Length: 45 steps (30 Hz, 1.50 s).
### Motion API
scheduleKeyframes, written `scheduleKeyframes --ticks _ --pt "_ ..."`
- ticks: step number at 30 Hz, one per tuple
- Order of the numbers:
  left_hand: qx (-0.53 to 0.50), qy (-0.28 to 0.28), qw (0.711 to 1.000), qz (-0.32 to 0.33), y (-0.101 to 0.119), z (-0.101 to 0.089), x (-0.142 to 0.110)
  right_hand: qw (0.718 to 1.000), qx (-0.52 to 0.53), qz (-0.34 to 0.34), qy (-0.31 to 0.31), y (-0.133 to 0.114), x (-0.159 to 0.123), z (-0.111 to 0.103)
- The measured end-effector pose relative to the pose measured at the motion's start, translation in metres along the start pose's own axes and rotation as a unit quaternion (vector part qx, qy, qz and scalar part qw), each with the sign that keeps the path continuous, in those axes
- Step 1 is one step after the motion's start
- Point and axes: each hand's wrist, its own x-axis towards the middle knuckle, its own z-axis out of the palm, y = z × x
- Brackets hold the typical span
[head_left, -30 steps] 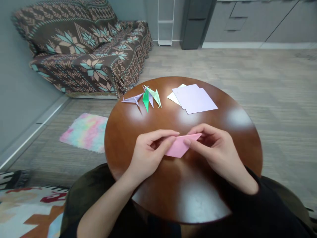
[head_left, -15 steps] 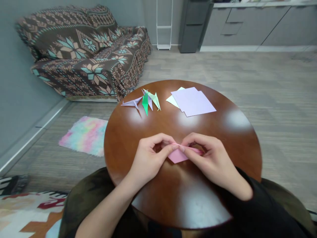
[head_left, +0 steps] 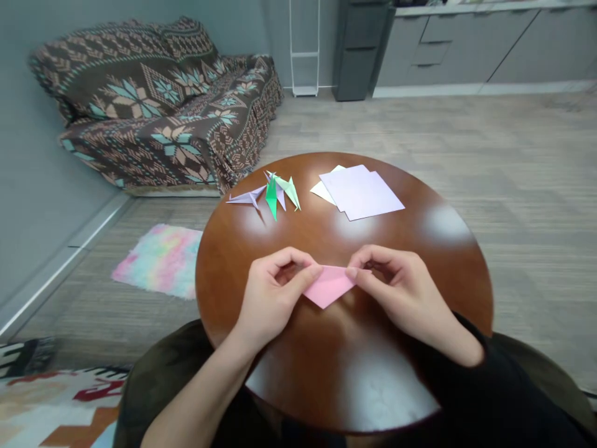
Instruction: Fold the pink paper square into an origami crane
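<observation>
Between left hand (head_left: pixel 275 297) and right hand (head_left: pixel 407 292), one pink paper (head_left: pixel 329 287), over middle of round table (head_left: pixel 401 239). Thumbs and fingers of both pinching it near upper edge. Some folding done, by look of it: neat bottom point; finer shaping probably left. Beyond, four folded figures (head_left: pixel 271 200) (overlapping, so careful count): two lavender, one green, one pale green. Alongside, three flat sheets (head_left: pixel 364 194) showing: two lavender, one pale.

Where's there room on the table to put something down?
There's room between the purple sheets and the right hand, and from the pink paper to the near edge of the table. The far left is crowded with folded paper shapes.
</observation>
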Motion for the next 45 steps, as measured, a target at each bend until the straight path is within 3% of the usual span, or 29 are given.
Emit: scheduleKeyframes --ticks 7,12,17,23,25,29,39,42,45 --pt "-0.006 0.036 0.999 0.001 -0.006 -0.003 0.003 0.999 0.033 0.031 0.028 0.004 0.002 -0.003" --pt "-0.113 -0.063 0.989 -0.078 -0.006 0.0 0.003 0.995 0.045 0.005 0.087 0.005 0.002 -0.001" --pt "-0.154 -0.07 0.977 -0.126 -0.009 -0.001 0.003 0.989 0.128 -0.025 0.076 0.006 0.004 0.003" --pt "-0.027 -0.188 0.967 -0.168 -0.002 0.003 -0.001 0.981 0.176 -0.035 0.068 0.005 0.0 0.009" --pt "-0.004 -0.202 0.966 -0.164 0.0 0.005 -0.002 0.983 0.177 -0.025 0.049 0.003 -0.003 0.011" --pt "0.03 -0.206 0.967 -0.148 -0.001 0.007 -0.004 0.988 0.154 -0.004 0.025 0.0 -0.006 0.015" --pt "0.06 -0.236 0.962 -0.121 -0.001 0.006 -0.004 0.978 0.201 0.01 0.057 0.0 -0.003 0.01" --pt "0.028 -0.228 0.965 -0.127 0.001 0.008 -0.005 0.977 0.19 -0.015 0.095 0.0 -0.003 0.011" --pt "-0.057 -0.183 0.972 -0.137 0.0 0.011 -0.005 0.976 0.163 -0.045 0.134 0.001 -0.003 0.013"
